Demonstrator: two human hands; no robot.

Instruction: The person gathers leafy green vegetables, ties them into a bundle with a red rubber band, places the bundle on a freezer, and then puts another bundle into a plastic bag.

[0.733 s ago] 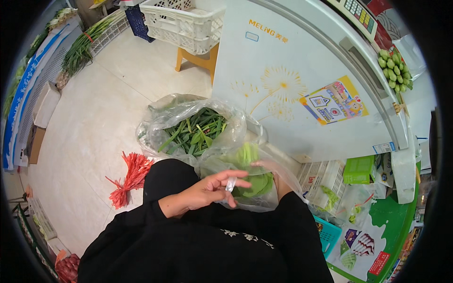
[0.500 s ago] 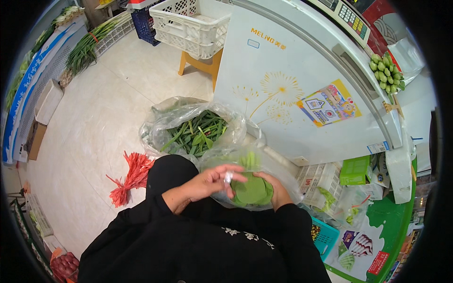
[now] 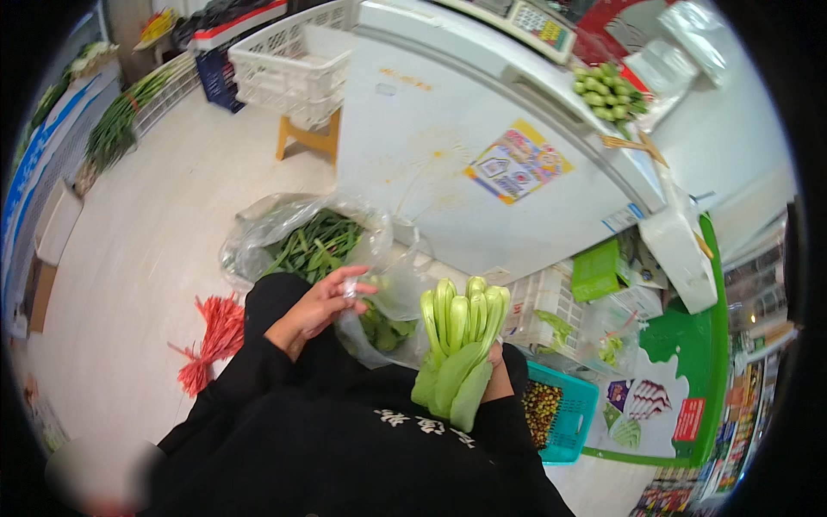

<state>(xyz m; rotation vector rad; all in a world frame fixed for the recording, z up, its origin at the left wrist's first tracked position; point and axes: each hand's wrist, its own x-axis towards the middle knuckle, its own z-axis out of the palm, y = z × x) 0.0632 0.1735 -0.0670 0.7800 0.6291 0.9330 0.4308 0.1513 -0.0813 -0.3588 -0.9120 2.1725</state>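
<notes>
A bunch of bok choy (image 3: 459, 332), pale stalks up and leaves down, is in my right hand (image 3: 497, 364), which is mostly hidden behind the leaves. Apart from it to the left, my left hand (image 3: 317, 308) is raised with its fingers spread; something white is wrapped around one finger. Beside that hand is a clear plastic bag (image 3: 392, 289) with green leaves (image 3: 383, 329) inside. Just beyond, another clear bag (image 3: 244, 241) gapes around dark green leafy stalks (image 3: 317, 244). Red strips (image 3: 211, 339), gathered into a bundle, lie on the floor at left.
A white chest freezer (image 3: 405, 185) stands ahead, with a scale (image 3: 540, 33) and tied greens (image 3: 607, 93) on top. A white crate (image 3: 289, 86) rests on a yellow stool (image 3: 308, 140). At right are a white basket (image 3: 538, 302) and a turquoise basket (image 3: 579, 424) of small round brown things.
The bok choy has come up and turned, so its stalks now show upward. My left hand has moved left, away from the bunch. The whole view has shifted.
</notes>
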